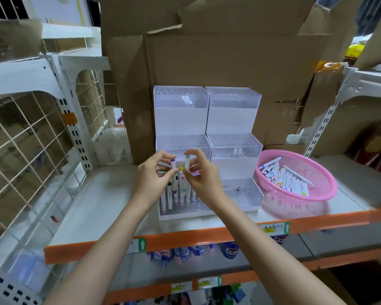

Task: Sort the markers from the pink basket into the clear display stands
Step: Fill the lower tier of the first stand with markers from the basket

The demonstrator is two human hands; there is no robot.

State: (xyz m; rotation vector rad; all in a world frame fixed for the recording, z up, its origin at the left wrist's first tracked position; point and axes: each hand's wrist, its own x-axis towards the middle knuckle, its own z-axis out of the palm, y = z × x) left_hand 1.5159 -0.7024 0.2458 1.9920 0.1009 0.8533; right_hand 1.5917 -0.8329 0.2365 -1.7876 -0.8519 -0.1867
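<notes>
Markers lay heaped in the pink basket near the right end of the shelf's front edge. They were slim white barrels with coloured caps, and so many remained that most of the sorting looked undone.

From the head view, the basket was shallow perforated plastic with an oval rim. Just beside it to the left, two stepped stands of glossy clear acrylic stood side by side before the cardboard boxes at the back edge, each tread drilled with rows of small holes. The left stand held a cluster of standing markers in its lowest tread, and its upper treads looked bare. The right stand appeared almost unfilled.

Above that lowest tread, the left hand kept its grip pinched on a purple-capped marker, held upright. The right hand had its grip pinched on a pale-green-capped marker close beside it. The shelf was smooth grey with an orange front lip.
</notes>
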